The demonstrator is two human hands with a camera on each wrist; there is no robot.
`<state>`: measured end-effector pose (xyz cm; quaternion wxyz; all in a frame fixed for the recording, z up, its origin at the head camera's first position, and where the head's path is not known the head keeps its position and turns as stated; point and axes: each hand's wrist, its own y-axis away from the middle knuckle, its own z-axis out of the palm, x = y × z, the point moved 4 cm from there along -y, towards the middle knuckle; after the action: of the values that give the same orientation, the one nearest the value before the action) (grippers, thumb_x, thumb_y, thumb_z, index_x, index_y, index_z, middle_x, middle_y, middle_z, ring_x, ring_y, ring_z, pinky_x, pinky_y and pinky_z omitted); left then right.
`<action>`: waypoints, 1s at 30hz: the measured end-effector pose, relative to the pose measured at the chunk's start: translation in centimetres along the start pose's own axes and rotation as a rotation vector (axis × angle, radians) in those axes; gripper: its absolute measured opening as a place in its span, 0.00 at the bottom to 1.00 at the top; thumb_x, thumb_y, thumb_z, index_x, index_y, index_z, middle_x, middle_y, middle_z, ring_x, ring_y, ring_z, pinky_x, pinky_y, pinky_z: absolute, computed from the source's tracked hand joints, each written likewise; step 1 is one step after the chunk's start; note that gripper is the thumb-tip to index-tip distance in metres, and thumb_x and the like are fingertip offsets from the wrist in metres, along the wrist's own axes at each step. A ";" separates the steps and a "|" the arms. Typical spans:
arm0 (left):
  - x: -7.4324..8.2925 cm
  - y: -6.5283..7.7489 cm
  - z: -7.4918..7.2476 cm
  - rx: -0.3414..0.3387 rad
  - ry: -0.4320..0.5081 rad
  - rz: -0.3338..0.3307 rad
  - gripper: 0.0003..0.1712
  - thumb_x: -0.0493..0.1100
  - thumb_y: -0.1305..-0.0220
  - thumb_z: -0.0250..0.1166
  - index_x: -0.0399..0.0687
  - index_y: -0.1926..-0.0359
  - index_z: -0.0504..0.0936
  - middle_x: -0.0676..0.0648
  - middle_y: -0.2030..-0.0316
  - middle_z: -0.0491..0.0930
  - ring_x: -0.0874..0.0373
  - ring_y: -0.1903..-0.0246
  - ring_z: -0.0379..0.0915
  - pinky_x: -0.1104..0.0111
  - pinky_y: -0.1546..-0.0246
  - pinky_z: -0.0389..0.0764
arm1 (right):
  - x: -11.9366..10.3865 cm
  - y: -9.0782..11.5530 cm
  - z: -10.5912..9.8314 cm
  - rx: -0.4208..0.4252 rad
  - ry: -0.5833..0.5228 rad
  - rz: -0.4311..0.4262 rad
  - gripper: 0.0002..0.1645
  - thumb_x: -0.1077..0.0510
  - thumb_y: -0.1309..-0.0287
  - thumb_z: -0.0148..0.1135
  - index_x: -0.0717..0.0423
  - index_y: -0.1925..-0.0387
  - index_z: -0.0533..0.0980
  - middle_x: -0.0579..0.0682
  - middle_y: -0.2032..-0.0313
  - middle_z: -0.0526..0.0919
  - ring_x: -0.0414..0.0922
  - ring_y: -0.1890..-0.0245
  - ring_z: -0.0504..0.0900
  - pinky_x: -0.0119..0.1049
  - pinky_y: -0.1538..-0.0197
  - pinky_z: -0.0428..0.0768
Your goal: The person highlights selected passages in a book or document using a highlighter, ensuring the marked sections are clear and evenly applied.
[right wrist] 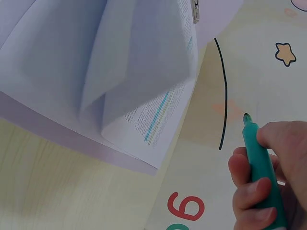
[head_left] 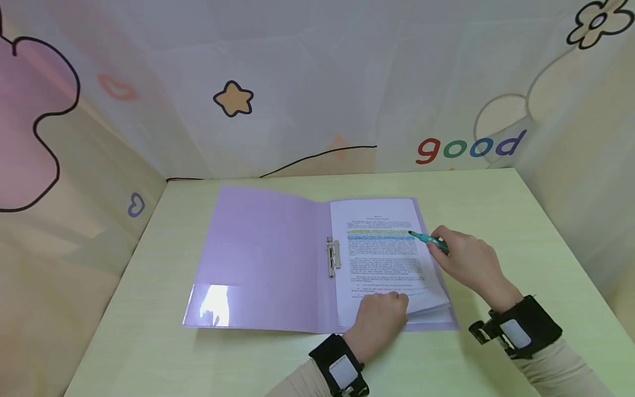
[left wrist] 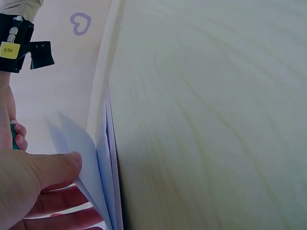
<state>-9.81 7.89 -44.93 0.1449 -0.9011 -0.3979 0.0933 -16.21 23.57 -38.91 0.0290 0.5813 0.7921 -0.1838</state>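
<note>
A purple folder (head_left: pixel 263 259) lies spread on the table, printed sheets (head_left: pixel 382 270) clipped on its right side. Two text bands are highlighted, one yellow-green, one blue. My left hand (head_left: pixel 379 320) holds the sheets at their bottom edge; in the left wrist view its thumb (left wrist: pixel 72 165) is at the paper's edge and the fingers lie beside it. The lower right of the sheets curls up from the folder. My right hand (head_left: pixel 468 259) grips a teal highlighter (head_left: pixel 429 240), its uncapped tip over the right end of the yellow-green line.
A metal clip (head_left: pixel 332 257) sits along the folder's spine. The pale table (head_left: pixel 124 342) meets a printed cloth backdrop (head_left: pixel 307 82) at the back and sides. Black wrist straps with cameras (head_left: pixel 526 328) are on both forearms.
</note>
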 end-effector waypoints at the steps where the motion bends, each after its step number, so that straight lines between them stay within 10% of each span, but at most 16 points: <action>1: -0.1 0.0 0.0 -0.018 0.017 -0.007 0.13 0.55 0.51 0.66 0.56 0.80 0.74 0.60 0.84 0.72 0.66 0.86 0.65 0.74 0.93 0.56 | 0.0 0.0 0.0 0.000 0.001 -0.001 0.13 0.55 0.47 0.61 0.60 0.64 0.72 0.49 0.81 0.73 0.38 0.89 0.61 0.32 0.88 0.59; 6: -0.7 0.0 0.1 -0.107 0.179 -0.062 0.13 0.57 0.51 0.66 0.59 0.80 0.74 0.63 0.83 0.71 0.70 0.84 0.62 0.75 0.90 0.56 | 0.0 0.0 -0.3 -0.002 0.004 -0.002 0.13 0.55 0.48 0.61 0.59 0.64 0.72 0.49 0.81 0.73 0.38 0.89 0.61 0.33 0.88 0.59; 14: -1.8 0.0 -0.7 -0.064 0.376 -0.114 0.13 0.55 0.54 0.68 0.60 0.83 0.74 0.65 0.85 0.66 0.75 0.83 0.57 0.78 0.86 0.56 | 0.3 0.0 -0.5 0.006 0.010 0.005 0.13 0.55 0.48 0.61 0.59 0.64 0.72 0.50 0.80 0.75 0.39 0.88 0.62 0.33 0.89 0.59; 30: -3.5 0.1 -2.7 0.143 0.375 -0.177 0.07 0.40 0.48 0.64 0.52 0.74 0.72 0.58 0.80 0.72 0.70 0.84 0.60 0.79 0.88 0.59 | 0.7 0.0 -1.0 0.042 0.025 0.011 0.12 0.56 0.48 0.61 0.60 0.65 0.72 0.48 0.82 0.72 0.39 0.90 0.60 0.32 0.89 0.57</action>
<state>-11.28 4.68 -42.21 0.2878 -0.8516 -0.4338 -0.0611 -16.24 24.58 -38.19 0.0081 0.5884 0.7852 -0.1930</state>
